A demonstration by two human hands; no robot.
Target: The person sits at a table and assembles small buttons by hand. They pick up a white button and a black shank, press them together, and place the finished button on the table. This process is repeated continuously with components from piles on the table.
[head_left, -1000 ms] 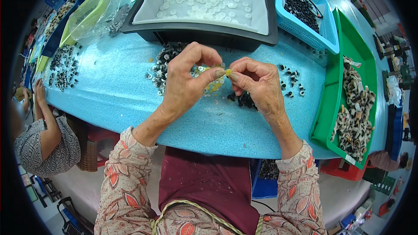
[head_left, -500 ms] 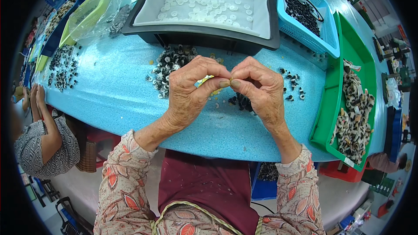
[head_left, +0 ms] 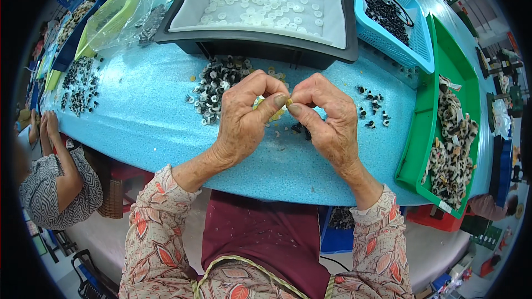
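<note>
A: What is seen to have changed since a second ago?

B: The two hands, then slightly apart, have been brought together; the fingertips are now met over the table (head_left: 138,116). Nothing else is seen to have shifted.

A: How is the left hand (head_left: 244,116) held?

B: It is curled nearly shut, thumb pressed to forefinger. A small yellowish piece (head_left: 288,102) is pinched at its tips, right where the right hand's tips meet it.

A: And the right hand (head_left: 324,119)?

B: It is likewise closed to a pinch, its thumb and forefinger set on the same piece from the other side. Which hand bears most of the hold cannot be told, as the piece is nearly hidden by the fingers.

A: What is found about the hands?

B: Just beyond the left hand, a heap of black-and-white buttons (head_left: 216,86) is spread. Under and between the hands a few pale rings (head_left: 275,133) are scattered, and beside the right thumb some dark bits (head_left: 299,129) are lying. Outward of the right hand, a loose cluster of black pieces (head_left: 371,108) is set.

A: Further off?

B: Beyond both hands a black tray (head_left: 260,41) lined in white is placed, with white discs (head_left: 260,11) in it. Beyond the right hand a blue basket (head_left: 421,50) with dark parts is seen, and well to its right a green tray (head_left: 426,133) with spotted strips (head_left: 451,144). Far left of the left hand, another person's arm (head_left: 61,166) is rested at the table edge.
</note>
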